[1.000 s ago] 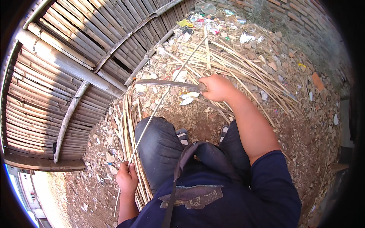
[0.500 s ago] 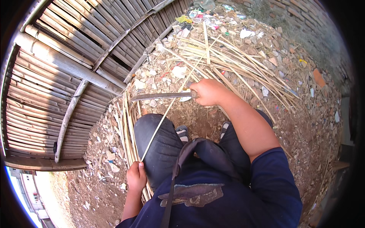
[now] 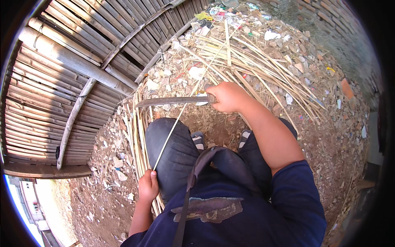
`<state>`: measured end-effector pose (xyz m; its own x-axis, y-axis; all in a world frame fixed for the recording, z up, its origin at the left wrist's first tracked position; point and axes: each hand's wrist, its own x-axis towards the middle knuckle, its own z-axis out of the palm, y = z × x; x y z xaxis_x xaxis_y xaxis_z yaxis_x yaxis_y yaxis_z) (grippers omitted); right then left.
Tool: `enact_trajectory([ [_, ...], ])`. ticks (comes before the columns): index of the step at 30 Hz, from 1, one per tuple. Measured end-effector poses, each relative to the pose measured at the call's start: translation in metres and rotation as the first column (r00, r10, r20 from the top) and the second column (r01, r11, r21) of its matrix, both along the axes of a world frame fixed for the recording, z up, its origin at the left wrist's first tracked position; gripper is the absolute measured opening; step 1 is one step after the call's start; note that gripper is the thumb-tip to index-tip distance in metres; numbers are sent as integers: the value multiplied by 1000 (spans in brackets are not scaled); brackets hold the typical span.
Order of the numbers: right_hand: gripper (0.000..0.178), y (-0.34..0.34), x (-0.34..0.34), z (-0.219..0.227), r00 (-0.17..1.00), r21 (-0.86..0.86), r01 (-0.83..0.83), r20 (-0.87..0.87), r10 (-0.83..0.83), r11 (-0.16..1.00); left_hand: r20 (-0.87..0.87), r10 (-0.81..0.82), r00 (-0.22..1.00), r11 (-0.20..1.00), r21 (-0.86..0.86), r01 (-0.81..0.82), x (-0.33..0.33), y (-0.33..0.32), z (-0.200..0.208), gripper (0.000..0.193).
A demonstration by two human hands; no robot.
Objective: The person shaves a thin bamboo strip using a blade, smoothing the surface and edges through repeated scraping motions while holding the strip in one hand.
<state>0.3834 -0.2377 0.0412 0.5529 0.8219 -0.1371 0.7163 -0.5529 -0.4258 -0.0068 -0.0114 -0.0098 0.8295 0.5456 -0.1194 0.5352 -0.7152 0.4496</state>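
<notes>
My left hand (image 3: 148,185) is closed round the near end of a long, thin bamboo strip (image 3: 168,138), beside my left knee. The strip slants away over the knee toward a pile on the ground. In front of my knees, my right hand (image 3: 224,97) grips the handle of a machete (image 3: 173,101). Its dark blade points left and crosses the strip; whether the two touch, I cannot tell. A bundle of bamboo strips (image 3: 138,142) lies along the outer side of my left leg, partly hidden by my left hand and arm.
Ahead lies a pile of split bamboo strips (image 3: 263,68) on stony ground, with scattered litter (image 3: 222,16) at its far end. A bamboo slat wall (image 3: 53,107) stands on the left. A brick wall (image 3: 325,24) rises at the far right. Broken brick (image 3: 347,88) lies near it.
The machete has tilted slightly, its tip shifting a little left. My left hand has moved up slightly with the strip. The whole view has shifted a little.
</notes>
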Motion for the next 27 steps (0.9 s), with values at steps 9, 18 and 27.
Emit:
enact_trajectory([
  [9, 30, 13, -14, -14, 997, 2, -41, 66, 41, 999, -55, -8, 998, 1000, 15, 9, 3, -3, 9, 38],
  [18, 26, 7, 9, -26, 992, 121, 125, -25, -123, 985, -40, -13, 999, 1000, 25, 14, 8, 0, 7, 39],
  [27, 28, 10, 12, -53, 996, 194, 49, -85, -33, 980, 1, -47, 999, 999, 3, 47, 12, 7, 1, 40],
])
